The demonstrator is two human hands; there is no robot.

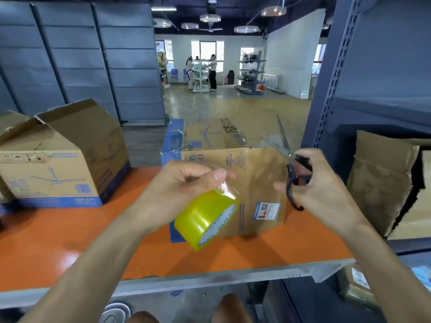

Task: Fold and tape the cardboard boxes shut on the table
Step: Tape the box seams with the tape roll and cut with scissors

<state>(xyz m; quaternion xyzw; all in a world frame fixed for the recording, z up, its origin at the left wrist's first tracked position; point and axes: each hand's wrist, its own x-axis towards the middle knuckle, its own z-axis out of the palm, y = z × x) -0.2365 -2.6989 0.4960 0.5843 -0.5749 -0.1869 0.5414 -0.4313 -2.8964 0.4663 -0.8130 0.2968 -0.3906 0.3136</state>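
Left hand (184,183) pinches one tape roll (205,217); right hand (324,185) grips one scissors (290,180); two boxes (256,173) (58,164).

Head-worn camera looks forward and down, close over the table (70,241).

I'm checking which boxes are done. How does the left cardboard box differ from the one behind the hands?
On the left box, top flaps stand up; on the centre box, they lie flat with clear tape. The left box stands apart; the centre box sits behind the left hand and right hand. Both are brown cardboard with blue ceiling-fan print, on the orange table.
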